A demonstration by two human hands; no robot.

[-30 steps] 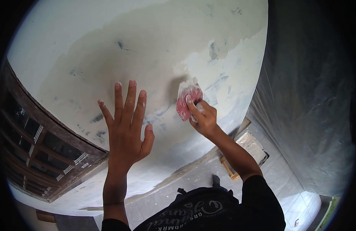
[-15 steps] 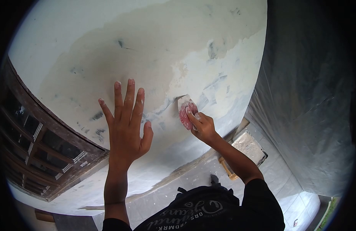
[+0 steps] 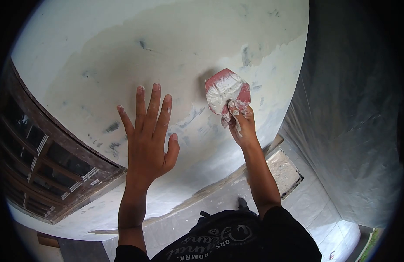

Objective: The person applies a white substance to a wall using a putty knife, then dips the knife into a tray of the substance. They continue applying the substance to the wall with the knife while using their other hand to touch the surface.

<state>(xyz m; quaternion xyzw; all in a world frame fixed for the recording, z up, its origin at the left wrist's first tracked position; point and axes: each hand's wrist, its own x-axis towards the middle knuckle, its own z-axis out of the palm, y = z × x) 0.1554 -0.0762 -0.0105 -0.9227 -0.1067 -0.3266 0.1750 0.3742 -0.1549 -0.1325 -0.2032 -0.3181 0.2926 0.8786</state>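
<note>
My left hand (image 3: 148, 146) lies against the wall (image 3: 180, 56), fingers spread, with white smears on the fingertips. My right hand (image 3: 243, 122) grips a red putty scraper (image 3: 245, 95), its broad face turned toward me and coated with thick white putty (image 3: 226, 91). Putty also covers the thumb and fingers of that hand. Around the scraper the wall carries a damp-looking beige patch, paler fresh areas and scattered dark scuffs.
To the left is a brown wooden window frame (image 3: 57, 174) with dark panes. A sheet of translucent plastic (image 3: 341, 109) hangs on the right. A putty-crusted board (image 3: 284, 172) lies low on the right, above the grey tiled floor (image 3: 315, 205).
My right hand has moved up and rotated the scraper, from edge-on at the wall to its putty-loaded face showing. My left hand stays spread, shifted slightly up and right in view.
</note>
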